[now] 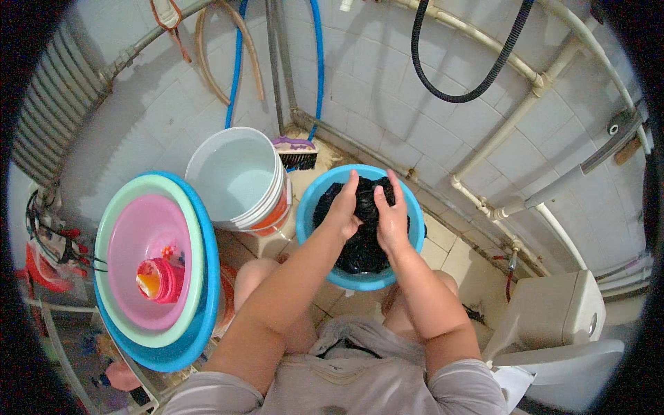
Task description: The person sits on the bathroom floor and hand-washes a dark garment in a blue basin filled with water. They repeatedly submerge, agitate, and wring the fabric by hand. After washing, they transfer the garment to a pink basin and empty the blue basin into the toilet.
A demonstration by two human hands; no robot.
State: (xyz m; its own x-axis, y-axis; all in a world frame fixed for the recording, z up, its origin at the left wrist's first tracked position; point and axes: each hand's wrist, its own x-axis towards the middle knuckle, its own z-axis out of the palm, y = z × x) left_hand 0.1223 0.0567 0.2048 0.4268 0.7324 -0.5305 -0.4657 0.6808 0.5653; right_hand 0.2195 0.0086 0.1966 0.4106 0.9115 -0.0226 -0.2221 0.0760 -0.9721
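Both my hands are down in the round light-blue plastic basin (304, 220), set apart with the bunched, wet-looking black cloth (363, 250) between them! My left hand (342, 211) presses in from one side, its forefinger pointing away from me; my right hand (393, 220) faces it, thumb and fingers spread over the folds. How tightly either one grips, I cannot tell. The cloth sits wholly inside the basin, between my knees.

Just beyond, to the left, stands the white plastic bucket (266, 149) of water, an orange printed patch (272, 220) on its side, its lettering unreadable from here. Behind it lies a purple-and-white brush (297, 152) with black bristles. And over left, a red flower print (167, 251) brightens the round pink basin (142, 221)!
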